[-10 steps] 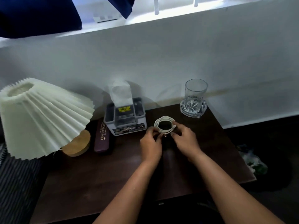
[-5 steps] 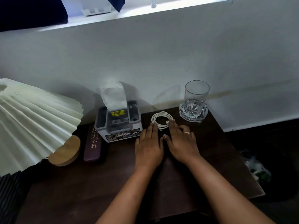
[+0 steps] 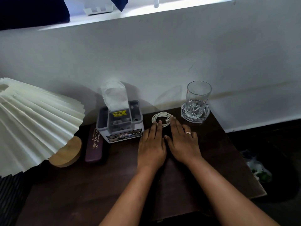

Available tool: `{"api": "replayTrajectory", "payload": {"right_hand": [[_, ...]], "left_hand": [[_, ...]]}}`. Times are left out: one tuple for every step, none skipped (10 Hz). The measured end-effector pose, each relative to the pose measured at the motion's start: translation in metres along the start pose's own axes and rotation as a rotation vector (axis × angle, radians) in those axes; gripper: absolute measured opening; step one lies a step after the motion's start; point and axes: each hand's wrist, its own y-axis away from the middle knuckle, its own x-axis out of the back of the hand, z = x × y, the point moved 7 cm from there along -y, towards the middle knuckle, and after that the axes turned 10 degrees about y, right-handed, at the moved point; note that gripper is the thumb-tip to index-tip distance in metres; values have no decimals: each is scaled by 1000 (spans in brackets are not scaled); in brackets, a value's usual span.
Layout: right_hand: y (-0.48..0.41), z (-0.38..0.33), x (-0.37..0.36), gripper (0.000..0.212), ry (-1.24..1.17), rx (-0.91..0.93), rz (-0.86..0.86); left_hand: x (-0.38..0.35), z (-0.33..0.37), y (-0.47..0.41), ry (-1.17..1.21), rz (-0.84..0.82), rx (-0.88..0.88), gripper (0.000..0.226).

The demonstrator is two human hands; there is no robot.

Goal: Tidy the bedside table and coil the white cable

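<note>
Both hands flattened since coil pinch: left hand (image 3: 151, 147), right hand (image 3: 183, 144) fingers spread, touching round white cable (image 3: 161, 120) coil.

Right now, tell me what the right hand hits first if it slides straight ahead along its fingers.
The right hand lies flat, fingers pointing at the wall. Its fingertips already sit at the coiled white cable, so that comes first. The glass stands off to the right, probably outside that line.

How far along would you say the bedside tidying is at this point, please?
Done: the white cable lies coiled between tissue box and glass. In hand: left hand and right hand rest flat, fingertips at the coil. Left: seemingly nothing.
</note>
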Motion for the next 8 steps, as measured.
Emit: {"api": "replayTrajectory", "payload": {"right_hand": [[2,-1,3,67,-10,25,25],[1,-3,2,59,6,54,28],[0,-4,0,54,37,66,30],[1,-4,-3,53,42,63,21],[2,-5,-2,58,55,60,1],[11,-4,2,66,4,42,-54],[29,-8,12,71,4,71,-71],[52,-6,15,72,35,76,-99]], "left_hand": [[4,2,1,29,12,-30,58],[6,0,1,121,31,-8,59],[8,0,0,182,51,-4,57],[6,0,1,180,56,-23,55],[7,0,-1,150,51,-28,58],[8,7,4,112,16,-72,64],[17,11,17,129,-18,-83,69],[18,8,51,155,-20,-56,68]]}}
